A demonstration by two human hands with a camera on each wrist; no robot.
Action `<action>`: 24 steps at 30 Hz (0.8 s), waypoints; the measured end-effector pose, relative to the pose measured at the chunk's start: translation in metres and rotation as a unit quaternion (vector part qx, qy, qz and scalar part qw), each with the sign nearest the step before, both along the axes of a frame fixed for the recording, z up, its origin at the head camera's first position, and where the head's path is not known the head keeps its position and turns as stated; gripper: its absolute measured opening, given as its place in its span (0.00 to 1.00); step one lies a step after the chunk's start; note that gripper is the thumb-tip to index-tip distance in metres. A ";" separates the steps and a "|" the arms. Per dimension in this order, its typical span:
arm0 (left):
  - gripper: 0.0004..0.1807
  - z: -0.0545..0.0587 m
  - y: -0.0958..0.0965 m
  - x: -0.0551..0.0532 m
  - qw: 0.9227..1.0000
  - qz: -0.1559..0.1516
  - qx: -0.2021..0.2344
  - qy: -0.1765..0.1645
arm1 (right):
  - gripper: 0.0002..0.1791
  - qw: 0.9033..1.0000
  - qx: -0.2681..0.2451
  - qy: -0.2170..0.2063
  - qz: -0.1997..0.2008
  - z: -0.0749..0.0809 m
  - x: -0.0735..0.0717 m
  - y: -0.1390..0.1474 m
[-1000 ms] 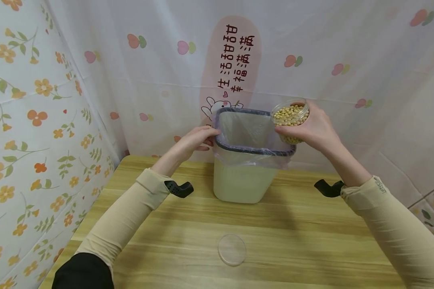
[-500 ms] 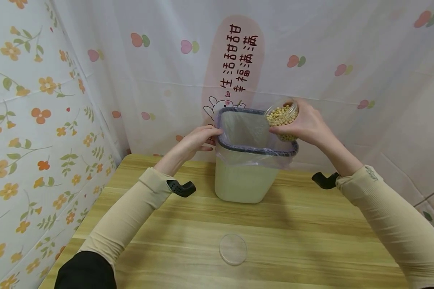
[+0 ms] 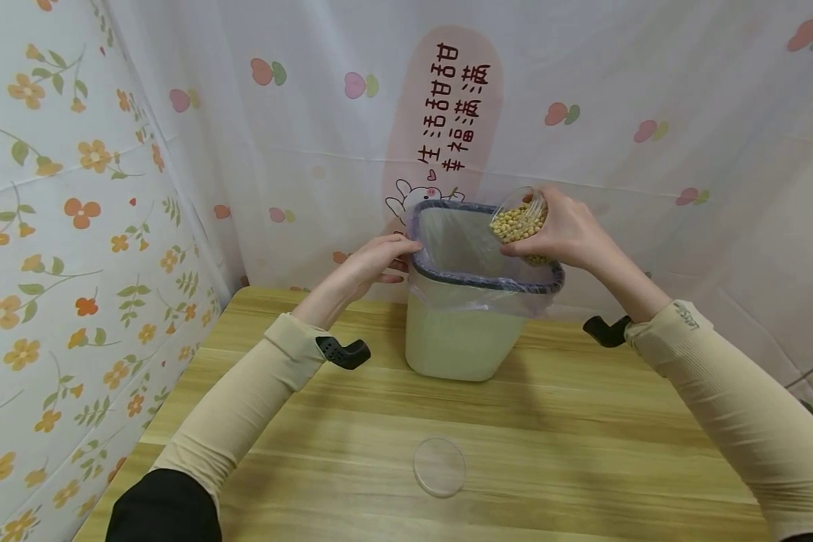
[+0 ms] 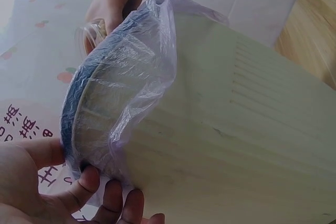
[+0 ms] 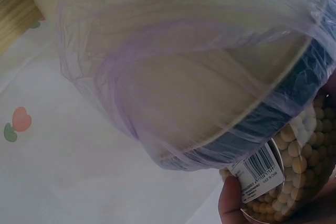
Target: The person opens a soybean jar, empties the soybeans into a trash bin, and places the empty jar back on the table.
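My right hand (image 3: 569,232) grips a clear jar (image 3: 519,220) of yellow soybeans, tilted with its mouth toward the left over the right side of a cream trash can (image 3: 457,342). In the right wrist view a barcode label (image 5: 260,174) shows on the jar, beside the can's rim. My left hand (image 3: 374,265) pinches the can's left rim, thumb on top and fingers outside against the liner. A thin purple trash bag (image 4: 142,72) lines the can and folds down over its dark blue rim (image 4: 79,93).
A clear round lid (image 3: 439,467) lies flat on the wooden table (image 3: 325,452), in front of the can. Close behind the can hangs a printed curtain (image 3: 298,150), and a floral curtain (image 3: 61,286) runs along the left side.
My right hand has moved left with the jar, bringing it further over the can and tilting it more. My left hand stays on the rim.
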State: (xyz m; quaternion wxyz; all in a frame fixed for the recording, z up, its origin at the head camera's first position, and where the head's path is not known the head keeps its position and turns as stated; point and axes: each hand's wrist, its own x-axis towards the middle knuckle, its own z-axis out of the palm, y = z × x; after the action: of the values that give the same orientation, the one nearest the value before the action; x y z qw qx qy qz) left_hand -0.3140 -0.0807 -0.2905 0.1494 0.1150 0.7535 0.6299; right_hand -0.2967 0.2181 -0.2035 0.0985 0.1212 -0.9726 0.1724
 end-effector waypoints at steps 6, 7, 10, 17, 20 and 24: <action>0.12 0.000 0.000 0.000 1.000 0.001 0.004 -0.002 | 0.52 1.000 0.014 -0.002 0.011 0.000 -0.005 -0.003; 0.12 0.000 0.000 0.000 1.000 0.002 0.004 -0.003 | 0.51 1.000 0.017 -0.001 0.013 0.000 -0.006 -0.003; 0.11 0.000 0.000 0.001 1.000 0.002 0.007 -0.007 | 0.50 0.999 0.026 0.004 0.019 0.000 -0.008 -0.003; 0.11 0.000 0.000 0.000 1.000 0.002 0.011 -0.014 | 0.50 0.998 0.047 0.008 0.028 0.000 -0.010 -0.004; 0.11 0.000 0.000 0.000 1.000 0.002 0.009 -0.015 | 0.49 0.998 0.057 0.010 0.029 0.001 -0.010 -0.005; 0.11 0.001 0.000 0.000 1.000 0.002 0.008 -0.017 | 0.51 0.997 0.066 0.004 0.026 0.002 -0.011 -0.005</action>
State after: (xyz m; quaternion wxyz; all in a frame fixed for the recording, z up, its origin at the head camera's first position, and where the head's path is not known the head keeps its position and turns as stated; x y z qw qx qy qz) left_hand -0.3137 -0.0810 -0.2895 0.1601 0.1045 0.7457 0.6383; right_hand -0.3082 0.2127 -0.2012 0.0894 0.1538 -0.9779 0.1101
